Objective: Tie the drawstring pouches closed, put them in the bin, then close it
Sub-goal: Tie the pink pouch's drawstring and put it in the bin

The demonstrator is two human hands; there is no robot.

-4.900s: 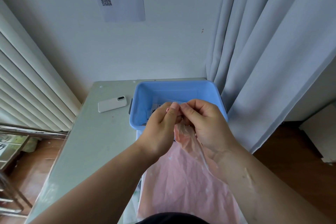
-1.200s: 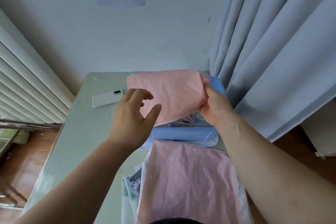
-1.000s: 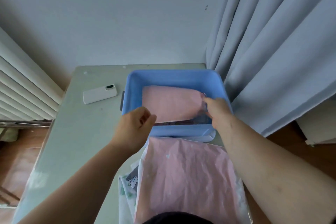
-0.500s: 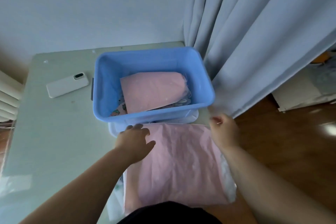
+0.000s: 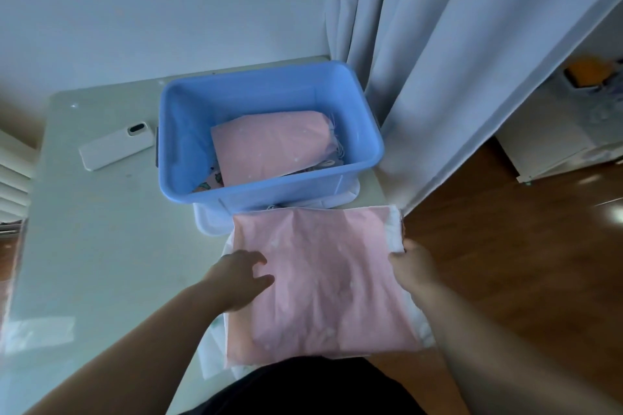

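Now, L hand (image 5: 239, 280) flat on pink pouch (image 5: 320, 286), R hand (image 5: 409, 268) gripping its edge, 2nd pouch (image 5: 269, 145) in bin (image 5: 269, 194)

Reaching fwd w/ both bare forearms, in from bottom of view. Resting L hand (image 5: 241, 280) palm-down on left part of pink pouch (image 5: 323, 283), fingers straight, slightly spread, pointing fwd-right. Curling R hand (image 5: 413, 271) round pouch's right edge, back of hand up, fingertips mostly hidden. Holding hands well apart, wrists approx level.
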